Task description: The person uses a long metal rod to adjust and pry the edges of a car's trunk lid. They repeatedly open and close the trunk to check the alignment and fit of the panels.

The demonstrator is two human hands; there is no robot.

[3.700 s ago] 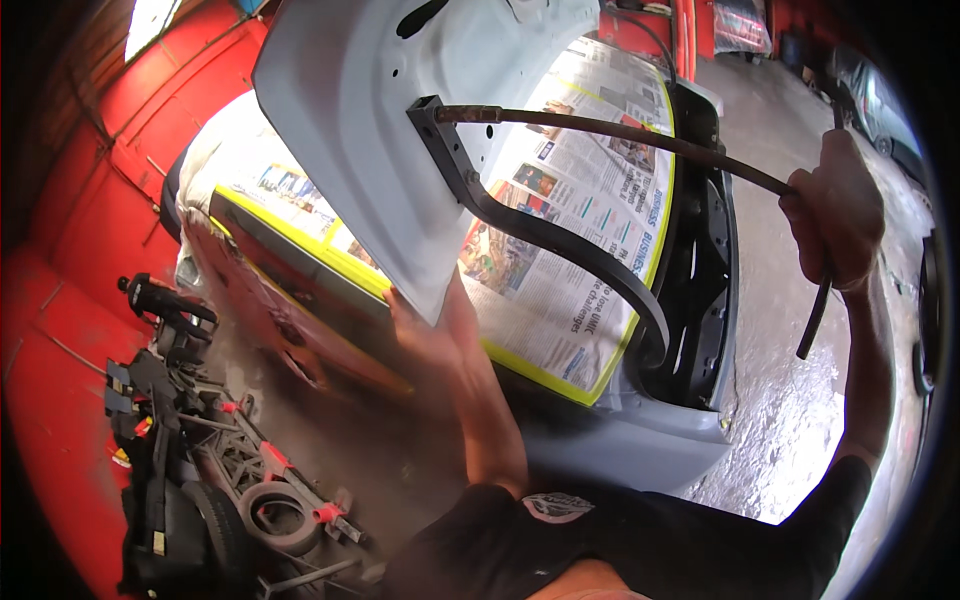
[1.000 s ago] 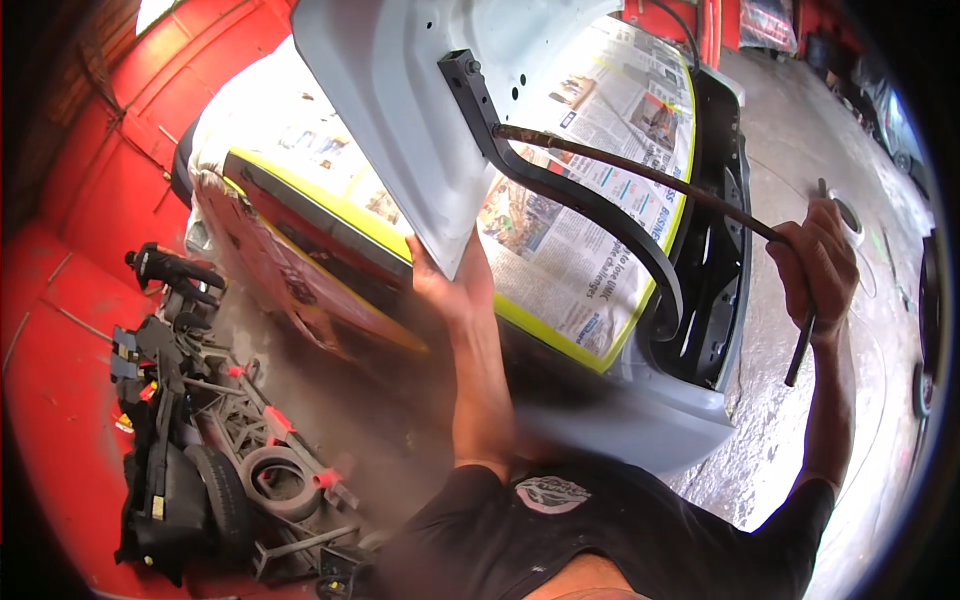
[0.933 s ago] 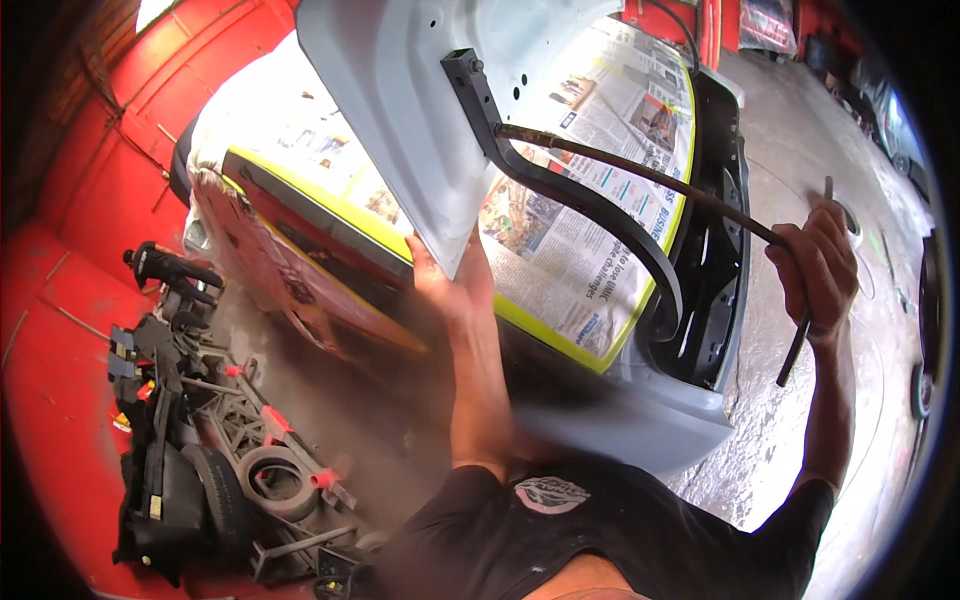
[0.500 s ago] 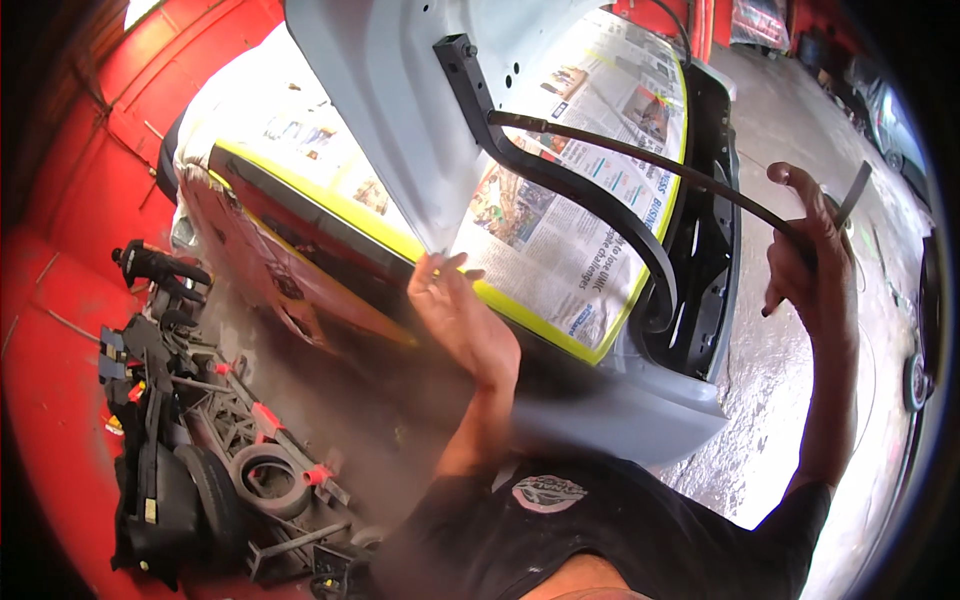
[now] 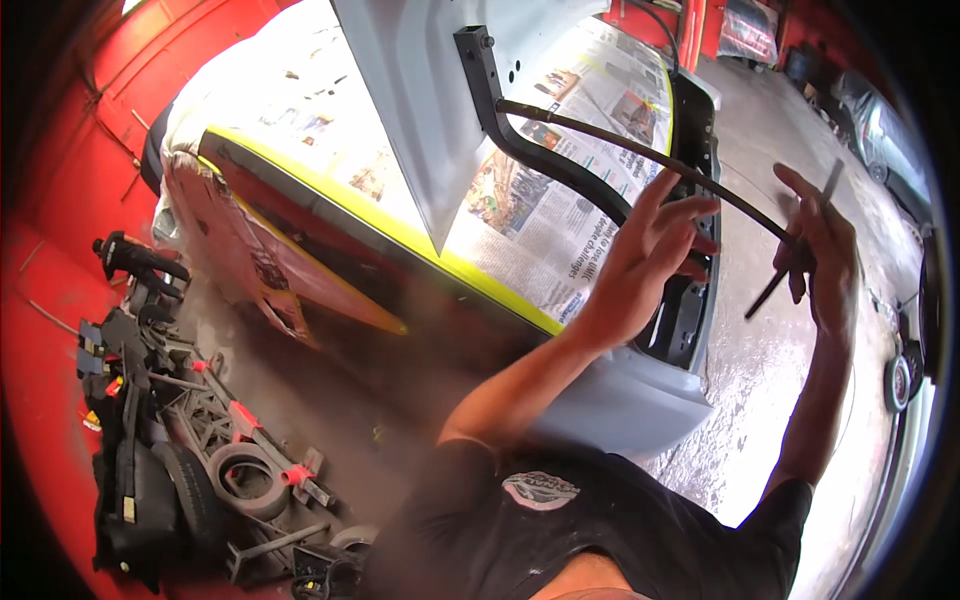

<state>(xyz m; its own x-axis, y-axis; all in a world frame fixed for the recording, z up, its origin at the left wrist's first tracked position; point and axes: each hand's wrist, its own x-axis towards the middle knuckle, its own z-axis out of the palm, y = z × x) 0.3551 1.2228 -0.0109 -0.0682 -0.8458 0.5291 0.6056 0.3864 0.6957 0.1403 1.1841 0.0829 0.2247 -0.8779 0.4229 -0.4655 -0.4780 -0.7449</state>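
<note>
Head view: left hand (image 5: 638, 272), fingers spread, has left the panel (image 5: 415, 115), joining the right hand (image 5: 828, 252), grip unclear, at the rod (image 5: 620, 141).

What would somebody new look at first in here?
Probably the newspaper edged with bright yellow tape, across the middle. At the top, a big pale panel with a curved black arm stands out too. To the right, the right hand is at the end of a long dark bar, the open left hand nearby.
</note>
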